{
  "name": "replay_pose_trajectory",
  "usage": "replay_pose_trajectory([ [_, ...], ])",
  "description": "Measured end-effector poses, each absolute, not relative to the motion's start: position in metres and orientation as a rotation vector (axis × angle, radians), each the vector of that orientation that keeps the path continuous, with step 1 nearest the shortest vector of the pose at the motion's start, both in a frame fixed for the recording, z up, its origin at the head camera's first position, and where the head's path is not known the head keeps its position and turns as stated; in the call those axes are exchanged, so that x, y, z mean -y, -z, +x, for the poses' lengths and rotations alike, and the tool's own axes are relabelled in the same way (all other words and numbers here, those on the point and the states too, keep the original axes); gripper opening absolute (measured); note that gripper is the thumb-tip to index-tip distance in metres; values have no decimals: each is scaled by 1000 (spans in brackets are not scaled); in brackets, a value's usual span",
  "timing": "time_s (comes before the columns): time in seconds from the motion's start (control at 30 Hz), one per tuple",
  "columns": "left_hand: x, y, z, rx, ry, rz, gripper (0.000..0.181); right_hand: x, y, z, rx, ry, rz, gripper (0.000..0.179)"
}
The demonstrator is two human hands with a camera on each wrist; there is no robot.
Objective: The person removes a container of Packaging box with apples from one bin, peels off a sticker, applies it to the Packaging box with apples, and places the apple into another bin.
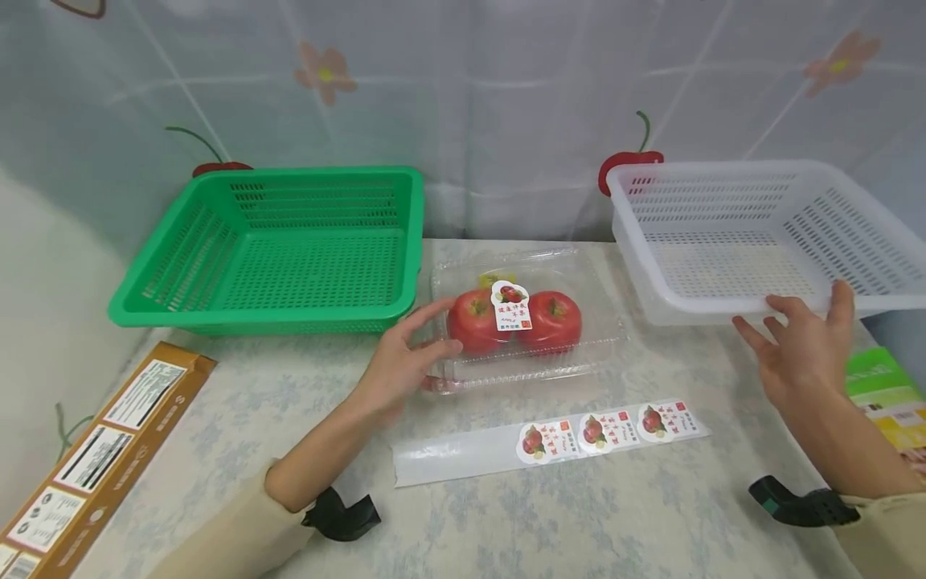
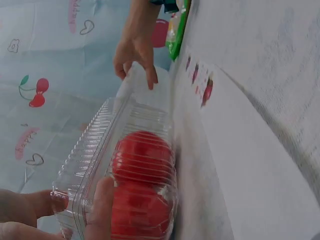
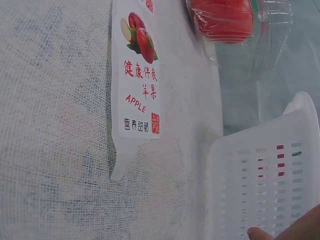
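Note:
Two red apples (image 1: 555,323) lie in a clear plastic clamshell box (image 1: 600,354) in the middle of the table, under a white apple label (image 1: 512,310). At the box's left side, my left hand (image 1: 405,362) pinches its edge; the left wrist view shows the thumb in front and fingers behind the rim (image 2: 82,200). My right hand (image 1: 806,354) holds the near rim of the white plastic basket (image 1: 669,301), fingers over the top and thumb against the outer wall. Much of this hand is out of the right wrist view, where only fingers (image 3: 295,227) show by the slotted wall.
A backing strip (image 1: 456,462) with three apple stickers lies in front of the box. The green basket (image 1: 289,318) stands at the back left, near a long brown carton (image 1: 108,450). A green and yellow packet (image 1: 886,394) lies far right. Behind hangs a printed curtain (image 1: 506,121).

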State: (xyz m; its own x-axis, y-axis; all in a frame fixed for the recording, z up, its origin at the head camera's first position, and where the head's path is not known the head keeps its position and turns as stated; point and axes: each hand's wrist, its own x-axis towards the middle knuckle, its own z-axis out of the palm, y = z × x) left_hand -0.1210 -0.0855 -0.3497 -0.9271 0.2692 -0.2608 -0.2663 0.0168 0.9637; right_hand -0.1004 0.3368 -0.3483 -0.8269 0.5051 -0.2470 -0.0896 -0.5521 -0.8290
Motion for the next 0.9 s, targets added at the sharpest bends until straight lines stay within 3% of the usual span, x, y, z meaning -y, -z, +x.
replay_pose_trajectory([
  [0.37,80,333,-95,-1921,-2027,-12,65,-333,354,-98,1274,-2372,-607,87],
  [0.9,42,303,-107,-1950,-2259,168,59,-341,362,-102,1373,-2308,-721,92],
])
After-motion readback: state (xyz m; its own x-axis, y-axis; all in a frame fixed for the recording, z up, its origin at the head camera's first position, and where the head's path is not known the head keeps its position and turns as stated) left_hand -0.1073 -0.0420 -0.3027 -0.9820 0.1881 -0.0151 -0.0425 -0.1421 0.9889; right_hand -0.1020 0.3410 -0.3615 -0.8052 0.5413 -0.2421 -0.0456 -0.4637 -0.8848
